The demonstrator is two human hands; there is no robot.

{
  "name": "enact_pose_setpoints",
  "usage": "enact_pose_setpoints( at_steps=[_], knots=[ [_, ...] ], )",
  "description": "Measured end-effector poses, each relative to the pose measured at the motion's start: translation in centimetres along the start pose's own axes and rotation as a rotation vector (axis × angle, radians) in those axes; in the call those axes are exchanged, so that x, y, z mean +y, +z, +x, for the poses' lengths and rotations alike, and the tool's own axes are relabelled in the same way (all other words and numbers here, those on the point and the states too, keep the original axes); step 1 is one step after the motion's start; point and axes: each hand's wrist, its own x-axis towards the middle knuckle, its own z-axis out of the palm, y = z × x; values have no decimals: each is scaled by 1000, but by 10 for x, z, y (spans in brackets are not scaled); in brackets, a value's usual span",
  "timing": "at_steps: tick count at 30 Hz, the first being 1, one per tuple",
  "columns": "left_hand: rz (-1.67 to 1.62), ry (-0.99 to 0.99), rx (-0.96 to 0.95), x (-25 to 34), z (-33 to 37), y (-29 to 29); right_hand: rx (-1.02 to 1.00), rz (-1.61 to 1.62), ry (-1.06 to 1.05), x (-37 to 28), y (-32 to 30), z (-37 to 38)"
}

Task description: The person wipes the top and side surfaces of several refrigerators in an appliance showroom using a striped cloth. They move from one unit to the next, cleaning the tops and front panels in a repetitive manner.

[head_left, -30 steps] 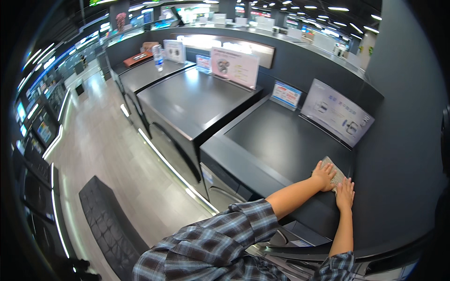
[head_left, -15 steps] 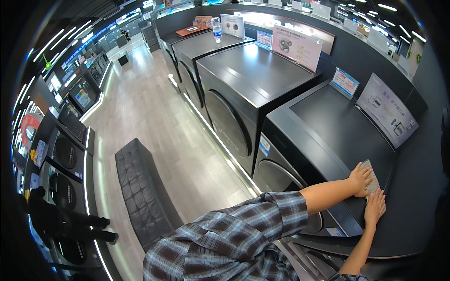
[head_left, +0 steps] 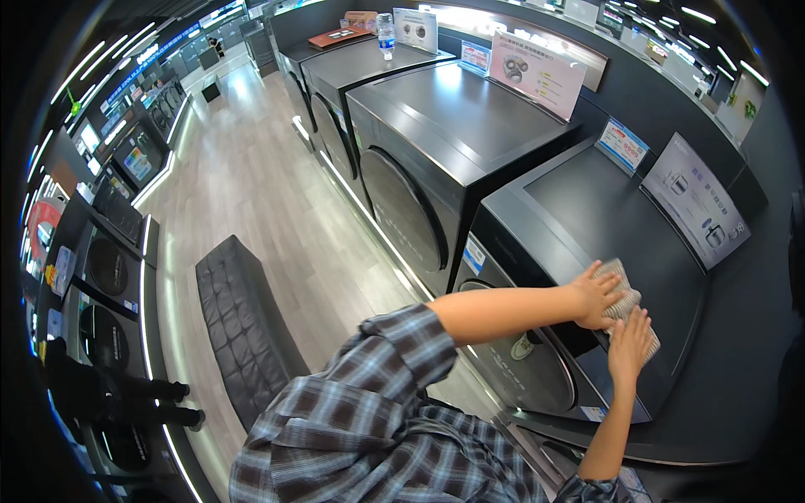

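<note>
A beige, ribbed cloth point(head_left: 623, 306) lies on the dark top of the nearest front-loading washing machine point(head_left: 599, 210), close to its front edge. My left hand point(head_left: 595, 298) rests flat on the cloth's far end with its fingers spread. Pressed on the nearer end is my right hand point(head_left: 631, 342), its fingers stretched out. Both palms face down, and the cloth is under them rather than gripped. Parts of the cloth are hidden by the hands.
Beyond my hands stand a large sign card point(head_left: 696, 201) and a small price card point(head_left: 621, 147). More dark washers point(head_left: 470, 126) run away to the left, one bearing a water bottle point(head_left: 386, 38). A black tufted bench point(head_left: 243, 327) stands on the wooden floor point(head_left: 243, 168).
Both hands and the cloth have moved left across the washer top, from near its right side toward the front edge. The view has shifted slightly.
</note>
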Motion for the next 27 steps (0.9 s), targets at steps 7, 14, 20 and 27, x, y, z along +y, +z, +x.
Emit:
enact_pose_setpoints(
  at_steps=[7, 14, 20, 27],
  knots=[
    [163, 38, 210, -99, -57, -20, 69, 161, -126, -109, -1, 43],
    [56, 187, 437, -193, -91, -45, 313, 476, -119, -216, 19, 92],
    [278, 101, 668, -272, -132, -79, 217, 777, -19, -314, 8, 132],
    [322, -192, 506, -394, -199, -103, 134, 349, -288, -429, 32, 169]
  ],
)
